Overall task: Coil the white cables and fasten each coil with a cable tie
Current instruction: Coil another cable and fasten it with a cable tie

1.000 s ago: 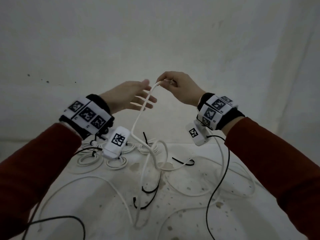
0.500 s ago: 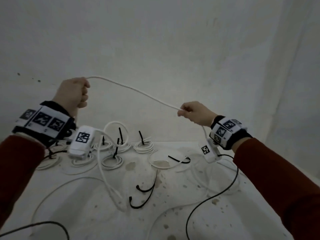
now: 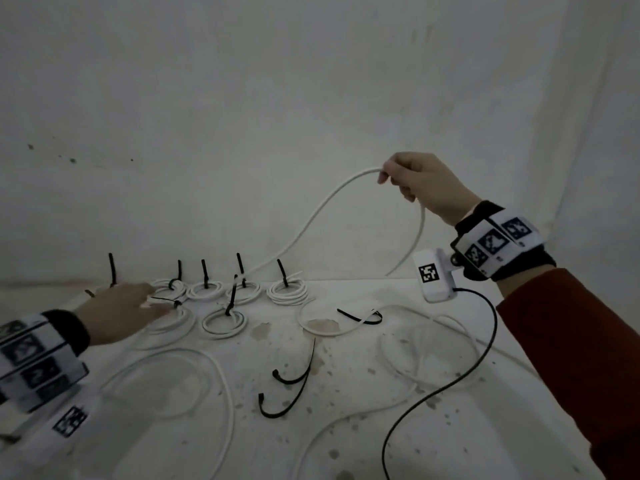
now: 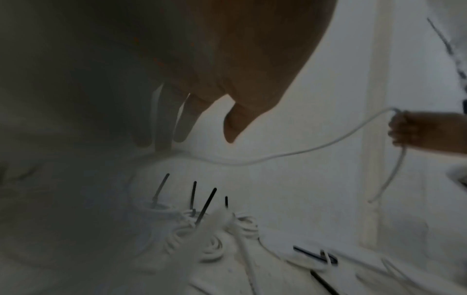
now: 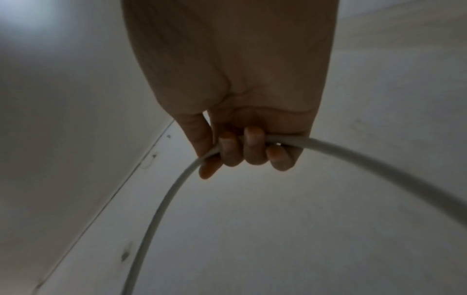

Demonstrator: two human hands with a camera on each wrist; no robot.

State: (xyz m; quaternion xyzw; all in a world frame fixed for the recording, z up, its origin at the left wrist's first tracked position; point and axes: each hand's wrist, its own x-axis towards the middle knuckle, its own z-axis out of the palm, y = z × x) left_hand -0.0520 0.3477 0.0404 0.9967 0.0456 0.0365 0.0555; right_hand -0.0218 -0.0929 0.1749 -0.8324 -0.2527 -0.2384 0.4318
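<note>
My right hand is raised at the right and grips a loose white cable, fingers curled round it. One side of the cable runs down and left towards the tied coils. Its short end hangs free below the hand. My left hand is low at the left, fingers straight, over a tied coil, and holds nothing. Several white coils with upright black ties stand in rows at the table's back. Loose black cable ties lie mid-table.
Uncoiled white cables loop across the stained white table. Another black tie lies on a cable loop right of the coils. A black wire trails from my right wrist camera. A white wall stands close behind the table.
My left hand let go of the cable and dropped to the coils at the left. My right hand rose up and to the right, still gripping the cable.
</note>
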